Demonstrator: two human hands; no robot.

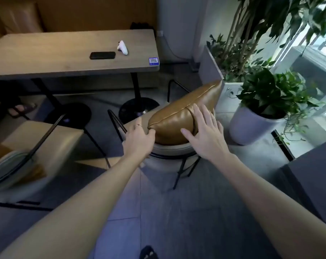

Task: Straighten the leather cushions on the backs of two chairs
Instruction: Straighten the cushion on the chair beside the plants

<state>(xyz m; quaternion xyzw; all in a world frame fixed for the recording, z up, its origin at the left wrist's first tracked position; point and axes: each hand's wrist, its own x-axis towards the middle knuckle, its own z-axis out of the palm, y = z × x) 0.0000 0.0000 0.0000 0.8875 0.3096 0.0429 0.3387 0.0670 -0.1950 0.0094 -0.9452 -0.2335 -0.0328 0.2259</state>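
Observation:
A brown leather cushion (184, 111) lies tilted on top of the curved pale back of a black-framed chair (169, 148), its far corner pointing up and right. My left hand (139, 136), with a ring on one finger, pinches the cushion's near left corner. Flat on the cushion's near right side rests my right hand (205, 131), fingers spread. A second chair (38, 144) with a pale seat and black frame stands at the left; a brown cushion (1, 150) on it shows only partly and is blurred.
A wooden table (46, 57) stands behind the chairs with a black phone (102, 55) and a white controller (122, 47) on it. Two potted plants (259, 126) stand close to the right of the chair. Another person's sandalled foot (21, 108) shows under the table.

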